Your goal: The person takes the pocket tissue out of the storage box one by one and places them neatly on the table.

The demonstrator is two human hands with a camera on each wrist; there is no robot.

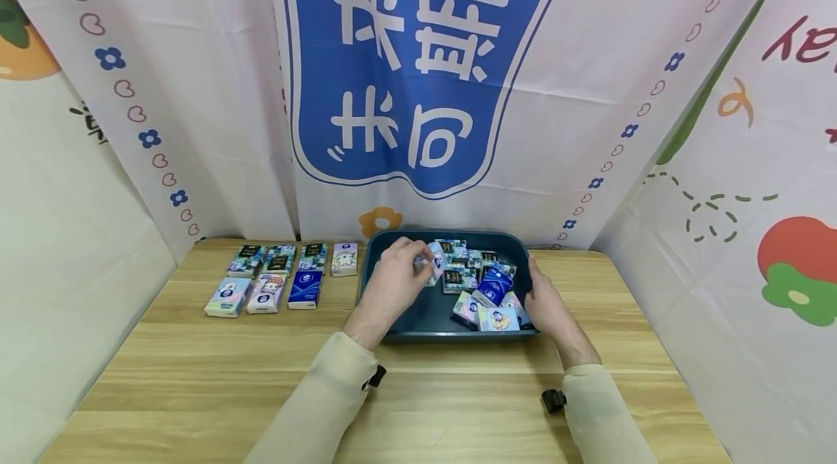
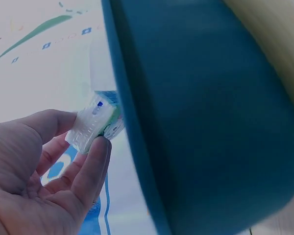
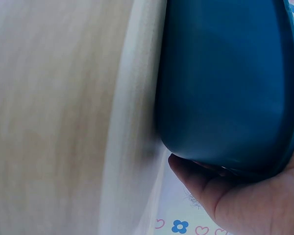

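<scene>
My left hand [image 1: 395,279] is over the left half of a dark blue-green tray [image 1: 418,335]. Between thumb and fingers it pinches a small plastic-wrapped tissue pack [image 2: 92,122], light-coloured with a printed side. My right hand [image 1: 548,304] grips the tray's right end, its fingers against the outer wall in the right wrist view. Inside the tray, mostly to the right, lie several more packs: dark floral ones [image 1: 460,279], a blue one [image 1: 493,285] and pastel cartoon ones [image 1: 498,319], some overlapping.
Left of the tray, packs stand in two rows on the wooden table [image 1: 216,384]: dark floral packs [image 1: 247,261] and a lilac pack [image 1: 344,259] behind, pastel packs [image 1: 228,297] and a blue pack [image 1: 305,290] in front. A printed curtain [image 1: 216,86] hangs behind the table.
</scene>
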